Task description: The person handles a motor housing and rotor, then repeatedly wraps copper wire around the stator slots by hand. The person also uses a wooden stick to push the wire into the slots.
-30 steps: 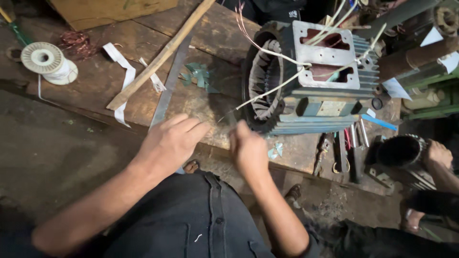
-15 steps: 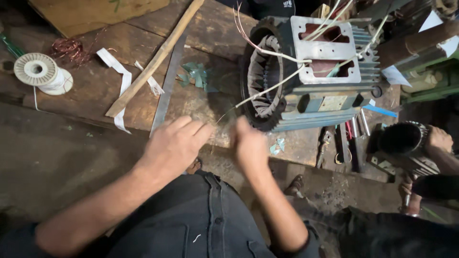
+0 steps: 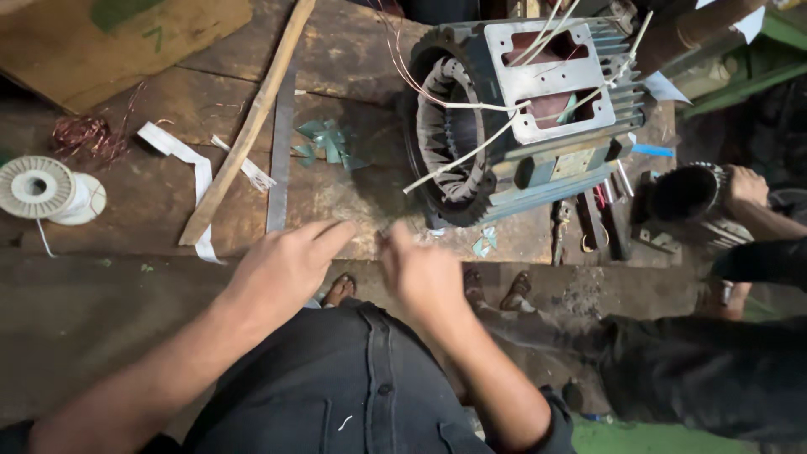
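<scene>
Lower centre of the frame: left hand (image 3: 282, 267) and right hand (image 3: 424, 273) meet at the near edge of the worn wooden workbench (image 3: 345, 197), fingers pinched toward each other — blurred, so can't tell what, if anything, they grip; possibly thin wire. Just above, centre-right, the blue-grey finned motor stator (image 3: 521, 109) lies on its side; coils look seated, white-sleeved leads (image 3: 471, 151) hang loose — winding prob. done, leads not tidied. Green insulation scraps (image 3: 324, 143) lie beside it.

Worn wooden bench (image 3: 336, 193) carries motor stator (image 3: 513, 109) upper right, wooden stick (image 3: 248, 126) and metal strip (image 3: 280, 155) centre, wire spool (image 3: 38, 187) far left.
</scene>
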